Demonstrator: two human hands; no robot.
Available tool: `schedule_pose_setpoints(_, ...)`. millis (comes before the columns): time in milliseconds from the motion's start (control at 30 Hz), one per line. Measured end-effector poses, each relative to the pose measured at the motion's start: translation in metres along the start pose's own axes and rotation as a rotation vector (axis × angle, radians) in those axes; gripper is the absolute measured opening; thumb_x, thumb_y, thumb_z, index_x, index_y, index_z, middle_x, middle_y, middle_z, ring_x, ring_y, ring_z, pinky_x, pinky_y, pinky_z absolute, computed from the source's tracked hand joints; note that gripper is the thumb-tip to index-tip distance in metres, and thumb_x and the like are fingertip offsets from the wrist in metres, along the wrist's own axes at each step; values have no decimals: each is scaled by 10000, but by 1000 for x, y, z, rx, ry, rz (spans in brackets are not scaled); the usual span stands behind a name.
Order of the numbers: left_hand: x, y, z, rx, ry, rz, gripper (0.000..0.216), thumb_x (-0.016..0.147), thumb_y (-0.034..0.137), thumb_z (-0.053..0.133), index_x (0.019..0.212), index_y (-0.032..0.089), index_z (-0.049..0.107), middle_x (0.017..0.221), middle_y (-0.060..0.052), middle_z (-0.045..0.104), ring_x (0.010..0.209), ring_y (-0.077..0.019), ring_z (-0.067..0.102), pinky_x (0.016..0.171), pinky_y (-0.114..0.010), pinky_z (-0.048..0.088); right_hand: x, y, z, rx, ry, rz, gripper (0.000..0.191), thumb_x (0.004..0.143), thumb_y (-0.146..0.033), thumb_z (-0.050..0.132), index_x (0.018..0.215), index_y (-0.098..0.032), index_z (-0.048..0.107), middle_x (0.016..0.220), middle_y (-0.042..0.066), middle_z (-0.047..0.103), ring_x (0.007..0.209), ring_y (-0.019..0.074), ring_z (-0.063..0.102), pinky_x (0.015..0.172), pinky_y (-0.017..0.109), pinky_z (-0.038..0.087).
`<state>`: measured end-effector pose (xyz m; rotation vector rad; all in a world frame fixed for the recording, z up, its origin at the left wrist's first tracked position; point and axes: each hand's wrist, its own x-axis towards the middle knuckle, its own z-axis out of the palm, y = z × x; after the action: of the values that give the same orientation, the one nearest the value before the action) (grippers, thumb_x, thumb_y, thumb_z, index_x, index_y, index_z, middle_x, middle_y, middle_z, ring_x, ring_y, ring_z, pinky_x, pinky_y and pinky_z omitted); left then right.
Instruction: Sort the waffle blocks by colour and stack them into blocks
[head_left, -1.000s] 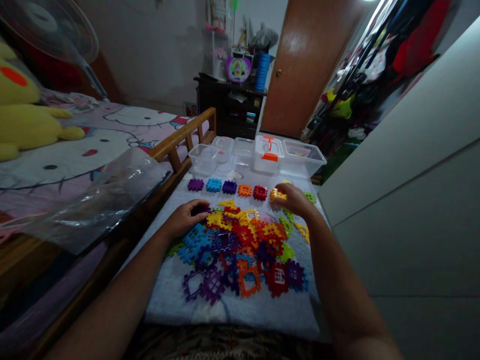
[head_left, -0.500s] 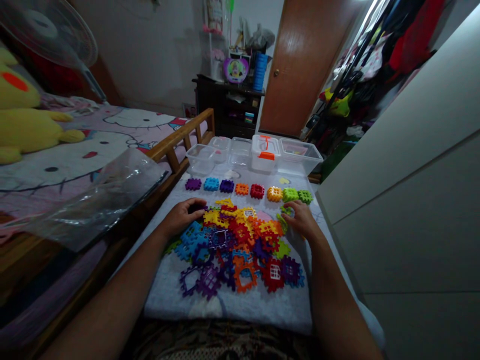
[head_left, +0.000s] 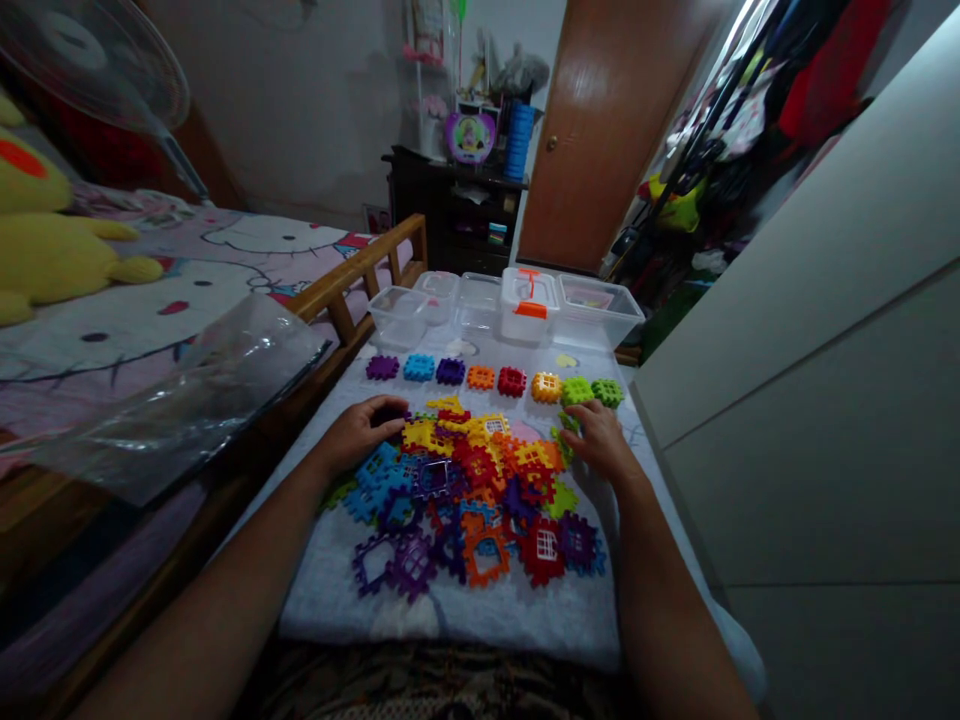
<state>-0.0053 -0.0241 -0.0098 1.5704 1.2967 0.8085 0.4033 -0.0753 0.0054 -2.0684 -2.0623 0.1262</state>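
A heap of flat interlocking plastic pieces [head_left: 472, 490] in several colours lies on a pale cloth-covered surface [head_left: 450, 610]. Beyond it stands a row of assembled cubes [head_left: 495, 378], from purple [head_left: 382, 367] at the left to green [head_left: 607, 392] at the right. My left hand [head_left: 360, 435] rests at the heap's upper left edge, fingers curled over a dark piece. At the heap's upper right edge, my right hand [head_left: 600, 437] has its fingers curled on a green piece [head_left: 566, 432], just below the green cubes.
Clear plastic boxes [head_left: 405, 310] and a white lidded box with an orange latch [head_left: 529, 305] line the far edge. A crumpled clear plastic bag [head_left: 195, 390] lies on the wooden bed rail [head_left: 352, 280] at left. A pale cabinet wall [head_left: 810, 400] runs along the right.
My right hand left the yellow cube in the row and came back to the heap's right edge, onto a green piece. The left hand stayed put.
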Motion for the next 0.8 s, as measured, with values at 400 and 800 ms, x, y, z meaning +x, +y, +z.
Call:
schedule_pose_setpoints(400,2,-5,-2,-14,-29,-14,560,704,565,757,1106,184,683,1079,-75,736,897,-250,717,814,-372,605,24,21,-11,11,244,-28,443,811,-217,629,1250,-158,634,1283,166,626,1192,325,554,1023,465,424)
schedule_pose_setpoints(800,1,1,-1,-8,-7,-17,598,645,616,771,1063,193,708,1054,-76,748,900,-272,719,812,-394,607,85,23,-34,-242,-303,-126,866,703,-191,778,1495,-233,430,1543,144,445,1438,349,356,1165,475,282)
